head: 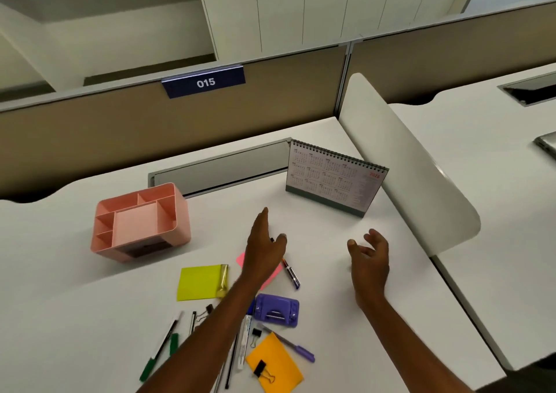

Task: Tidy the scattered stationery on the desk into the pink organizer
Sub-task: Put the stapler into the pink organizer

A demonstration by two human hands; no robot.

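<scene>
The left hand is hovering, fingers straight and empty, over a pen lying right of the pink organizer (probably choosing a first pick); the right hand is hanging relaxed farther right, empty.

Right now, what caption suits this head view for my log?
Left hand and right hand, both open, over scattered stationery near the pink organizer.
</scene>
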